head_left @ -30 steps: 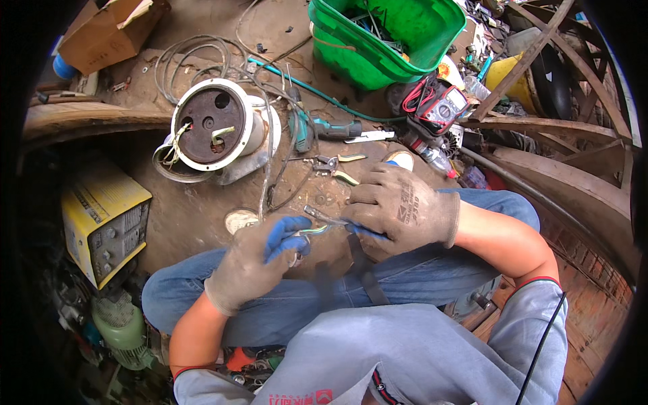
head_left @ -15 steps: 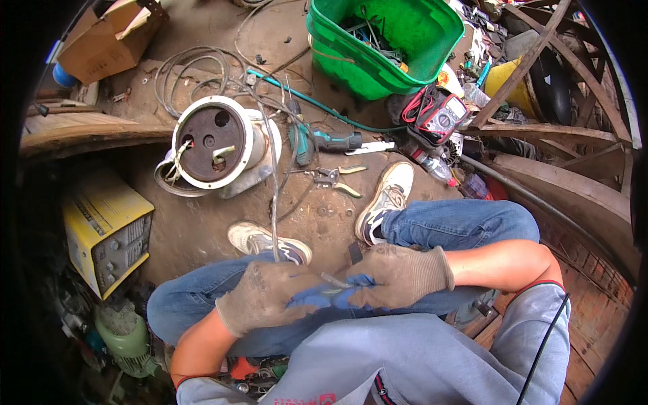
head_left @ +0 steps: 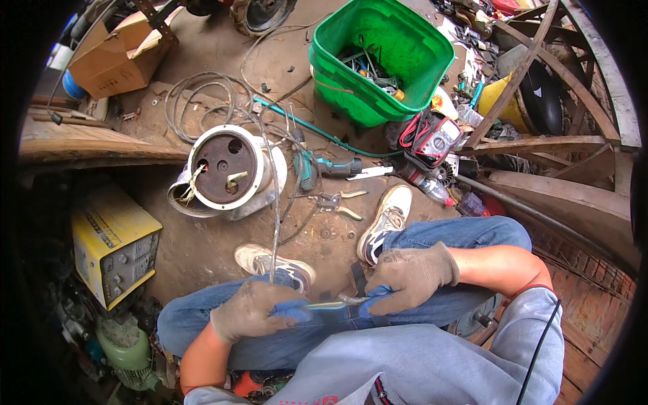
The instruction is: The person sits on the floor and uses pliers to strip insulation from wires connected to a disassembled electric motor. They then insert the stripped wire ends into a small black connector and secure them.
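Note:
Above my lap, my left hand [head_left: 253,310], in a brown work glove with blue fingers, is closed on a grey cable [head_left: 275,233]. A pale yellow-green inner wire [head_left: 327,305] stretches from those fingers towards the right. My right hand [head_left: 408,280], gloved the same way, pinches the cable's end, where a crumpled greyish bit of covering shows. Its exact form is too small to tell. The cable runs up beside a round metal motor housing [head_left: 262,162], which has a brown inner face and loose whitish wires coming out of two holes.
Pliers [head_left: 337,201] and a teal power drill [head_left: 324,165] lie beyond my feet. Behind them stand a multimeter [head_left: 439,140] and a green bin [head_left: 368,108] with tools. A yellow welding machine [head_left: 115,243] is at left, a cardboard box [head_left: 118,67] far left, and wooden frames [head_left: 540,145] at right.
My hands have moved apart, the left one leftward and the right one slightly rightward, exposing the pale wire between them. The whole view has also shifted a little.

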Available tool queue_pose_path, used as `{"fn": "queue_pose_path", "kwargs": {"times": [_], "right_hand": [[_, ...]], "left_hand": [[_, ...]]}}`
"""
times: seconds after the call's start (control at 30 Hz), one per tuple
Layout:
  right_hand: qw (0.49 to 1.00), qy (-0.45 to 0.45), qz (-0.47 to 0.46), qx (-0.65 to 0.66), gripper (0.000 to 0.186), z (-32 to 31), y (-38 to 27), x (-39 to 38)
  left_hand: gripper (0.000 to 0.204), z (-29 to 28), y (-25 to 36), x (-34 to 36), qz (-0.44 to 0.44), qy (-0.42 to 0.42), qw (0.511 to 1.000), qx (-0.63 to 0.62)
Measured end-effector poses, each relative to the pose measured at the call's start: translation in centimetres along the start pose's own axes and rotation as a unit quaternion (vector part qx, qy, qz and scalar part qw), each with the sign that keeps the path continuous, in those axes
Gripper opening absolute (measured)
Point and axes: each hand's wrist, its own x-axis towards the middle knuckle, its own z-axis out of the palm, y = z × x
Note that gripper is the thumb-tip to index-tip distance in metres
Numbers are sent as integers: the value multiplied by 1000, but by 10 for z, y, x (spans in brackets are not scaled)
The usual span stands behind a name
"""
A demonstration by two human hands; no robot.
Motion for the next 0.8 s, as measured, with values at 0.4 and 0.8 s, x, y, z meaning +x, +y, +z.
{"fn": "queue_pose_path", "kwargs": {"times": [0.4, 0.8], "right_hand": [[924, 350, 140, -62, 79, -70, 7, 14], [932, 300, 37, 201, 35, 0, 17, 43]], "left_hand": [[38, 25, 2, 26, -130, 236, 933, -238], [26, 54, 1, 65, -100, 239, 915, -310]]}}
